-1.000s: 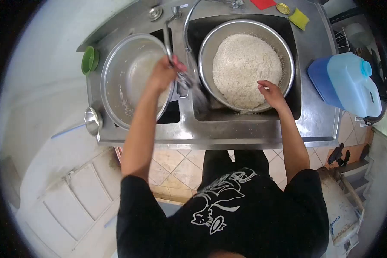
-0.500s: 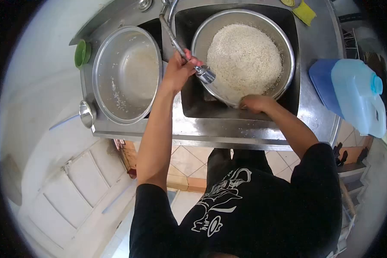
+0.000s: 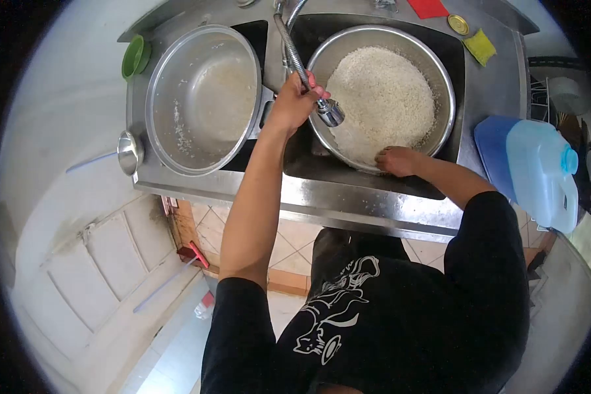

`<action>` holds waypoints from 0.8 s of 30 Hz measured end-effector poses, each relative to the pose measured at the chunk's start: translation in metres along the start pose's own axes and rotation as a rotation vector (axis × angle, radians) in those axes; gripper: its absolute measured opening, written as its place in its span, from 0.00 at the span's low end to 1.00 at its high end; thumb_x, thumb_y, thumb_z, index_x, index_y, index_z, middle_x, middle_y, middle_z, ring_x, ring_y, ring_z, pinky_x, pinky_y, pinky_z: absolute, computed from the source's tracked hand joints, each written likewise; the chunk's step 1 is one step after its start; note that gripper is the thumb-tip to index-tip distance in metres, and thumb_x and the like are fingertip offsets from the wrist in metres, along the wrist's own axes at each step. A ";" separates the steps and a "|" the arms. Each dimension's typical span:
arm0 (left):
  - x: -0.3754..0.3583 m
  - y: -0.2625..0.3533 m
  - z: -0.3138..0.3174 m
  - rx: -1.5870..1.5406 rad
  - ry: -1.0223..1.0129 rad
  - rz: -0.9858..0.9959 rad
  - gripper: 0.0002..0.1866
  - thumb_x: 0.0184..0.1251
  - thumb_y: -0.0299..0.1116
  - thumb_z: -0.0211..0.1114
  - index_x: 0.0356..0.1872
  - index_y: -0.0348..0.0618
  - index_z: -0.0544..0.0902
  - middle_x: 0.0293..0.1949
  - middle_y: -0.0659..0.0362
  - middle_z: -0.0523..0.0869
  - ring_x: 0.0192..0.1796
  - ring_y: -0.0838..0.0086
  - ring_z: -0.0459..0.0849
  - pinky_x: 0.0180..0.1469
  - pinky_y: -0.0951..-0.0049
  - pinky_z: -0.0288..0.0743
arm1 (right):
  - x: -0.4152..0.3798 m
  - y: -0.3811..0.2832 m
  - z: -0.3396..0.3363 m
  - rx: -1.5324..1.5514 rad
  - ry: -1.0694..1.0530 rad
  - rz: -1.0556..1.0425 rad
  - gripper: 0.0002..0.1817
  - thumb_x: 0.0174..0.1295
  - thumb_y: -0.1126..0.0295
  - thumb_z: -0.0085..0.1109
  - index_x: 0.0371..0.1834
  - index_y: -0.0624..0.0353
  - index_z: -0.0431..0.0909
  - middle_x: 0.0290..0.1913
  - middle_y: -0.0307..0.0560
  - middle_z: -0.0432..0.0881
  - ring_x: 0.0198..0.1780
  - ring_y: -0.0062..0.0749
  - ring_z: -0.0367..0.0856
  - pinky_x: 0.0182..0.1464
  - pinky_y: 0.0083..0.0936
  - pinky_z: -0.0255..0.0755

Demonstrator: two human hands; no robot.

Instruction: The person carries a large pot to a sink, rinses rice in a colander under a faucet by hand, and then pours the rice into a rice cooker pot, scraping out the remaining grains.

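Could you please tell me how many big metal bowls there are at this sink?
2: the left bowl sits over the left basin, and the right bowl is in the right basin, holding rice. Any nested underneath would be hidden.

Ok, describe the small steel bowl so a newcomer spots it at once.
Start at the counter, then the big pot on its left. The bowl sits beyond the pot's lower left, at the counter's edge. It is shiny steel, unlike the green cup above it in view.
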State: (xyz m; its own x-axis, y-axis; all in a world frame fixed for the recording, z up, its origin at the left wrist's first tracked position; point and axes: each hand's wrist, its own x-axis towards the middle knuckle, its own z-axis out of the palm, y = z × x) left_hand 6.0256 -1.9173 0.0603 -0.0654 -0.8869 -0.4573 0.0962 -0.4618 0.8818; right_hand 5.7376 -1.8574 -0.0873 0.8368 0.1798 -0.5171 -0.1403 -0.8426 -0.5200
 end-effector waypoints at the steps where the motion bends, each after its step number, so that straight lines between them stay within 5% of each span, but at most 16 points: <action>1: 0.000 -0.002 -0.001 -0.003 0.007 -0.001 0.10 0.64 0.17 0.55 0.36 0.46 0.66 0.30 0.62 0.76 0.37 0.75 0.81 0.33 0.78 0.70 | 0.007 -0.012 -0.019 -0.003 -0.004 -0.006 0.18 0.65 0.64 0.42 0.51 0.59 0.75 0.59 0.51 0.73 0.57 0.47 0.72 0.59 0.39 0.67; 4: 0.003 -0.005 0.000 -0.054 0.004 0.017 0.10 0.64 0.17 0.55 0.36 0.46 0.66 0.30 0.61 0.76 0.37 0.74 0.82 0.34 0.77 0.71 | 0.034 -0.021 -0.014 0.577 -0.009 0.367 0.16 0.61 0.66 0.46 0.48 0.63 0.76 0.57 0.53 0.74 0.57 0.47 0.73 0.59 0.37 0.68; 6: 0.000 -0.001 0.000 -0.004 0.001 0.008 0.10 0.64 0.17 0.54 0.37 0.45 0.66 0.31 0.61 0.75 0.38 0.73 0.82 0.35 0.76 0.72 | 0.077 -0.001 0.080 0.176 0.425 0.193 0.17 0.60 0.68 0.47 0.51 0.61 0.74 0.59 0.55 0.71 0.58 0.47 0.72 0.60 0.37 0.66; 7: 0.000 -0.004 -0.002 -0.003 0.004 -0.002 0.10 0.64 0.17 0.54 0.37 0.45 0.66 0.31 0.61 0.75 0.38 0.73 0.82 0.35 0.76 0.72 | 0.067 -0.003 0.064 0.185 0.424 0.188 0.17 0.60 0.68 0.47 0.51 0.61 0.74 0.59 0.55 0.71 0.58 0.47 0.72 0.60 0.37 0.66; 9: 0.006 -0.008 -0.002 0.004 -0.025 0.028 0.10 0.64 0.17 0.54 0.38 0.44 0.66 0.30 0.61 0.76 0.38 0.72 0.82 0.35 0.75 0.73 | 0.023 -0.010 0.010 0.002 -0.083 0.042 0.20 0.63 0.66 0.44 0.57 0.58 0.70 0.65 0.54 0.66 0.63 0.45 0.66 0.63 0.38 0.62; 10: 0.006 -0.007 0.000 0.002 -0.038 0.032 0.10 0.64 0.17 0.54 0.38 0.44 0.66 0.30 0.61 0.76 0.38 0.72 0.82 0.35 0.75 0.73 | 0.004 -0.012 0.009 0.005 -0.084 0.055 0.20 0.63 0.66 0.44 0.57 0.58 0.70 0.65 0.54 0.66 0.63 0.45 0.66 0.63 0.38 0.62; 12: 0.005 -0.004 0.005 -0.024 -0.007 0.028 0.10 0.64 0.17 0.54 0.38 0.44 0.66 0.30 0.61 0.75 0.38 0.72 0.83 0.34 0.75 0.73 | -0.039 -0.016 0.022 -0.116 0.268 0.087 0.22 0.62 0.68 0.44 0.61 0.56 0.66 0.65 0.49 0.62 0.64 0.41 0.63 0.63 0.38 0.63; 15: 0.005 -0.007 0.009 0.001 -0.037 0.057 0.09 0.65 0.19 0.54 0.37 0.48 0.66 0.31 0.62 0.77 0.39 0.73 0.82 0.35 0.75 0.72 | -0.044 -0.008 0.040 -0.013 0.145 0.240 0.21 0.60 0.71 0.47 0.59 0.56 0.68 0.60 0.45 0.64 0.63 0.37 0.62 0.59 0.34 0.69; 20: -0.002 0.012 0.008 -0.045 -0.047 -0.050 0.10 0.66 0.23 0.55 0.37 0.51 0.65 0.32 0.62 0.79 0.43 0.72 0.81 0.40 0.73 0.73 | -0.046 -0.011 0.043 0.045 0.235 0.230 0.21 0.56 0.75 0.49 0.56 0.56 0.68 0.51 0.44 0.69 0.57 0.40 0.67 0.50 0.31 0.74; 22: -0.003 0.014 0.013 -0.038 -0.079 -0.071 0.10 0.66 0.22 0.55 0.38 0.52 0.65 0.33 0.62 0.78 0.45 0.72 0.81 0.43 0.71 0.73 | -0.047 -0.008 0.049 0.358 0.206 0.428 0.18 0.60 0.70 0.49 0.55 0.58 0.66 0.51 0.52 0.68 0.54 0.47 0.73 0.50 0.36 0.74; 24: -0.002 0.016 0.017 -0.044 -0.029 -0.088 0.10 0.66 0.23 0.55 0.38 0.52 0.65 0.35 0.62 0.79 0.46 0.71 0.81 0.45 0.70 0.73 | -0.038 0.008 0.090 0.240 0.300 0.380 0.17 0.59 0.71 0.50 0.53 0.59 0.66 0.49 0.53 0.68 0.51 0.50 0.75 0.49 0.38 0.74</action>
State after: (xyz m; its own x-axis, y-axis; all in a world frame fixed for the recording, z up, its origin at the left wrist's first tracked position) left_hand 6.0107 -1.9231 0.0771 -0.1039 -0.8424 -0.5288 0.1327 -0.5387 0.8320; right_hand 5.6572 -1.8250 -0.1330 0.8133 -0.2974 -0.5000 -0.5497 -0.6743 -0.4930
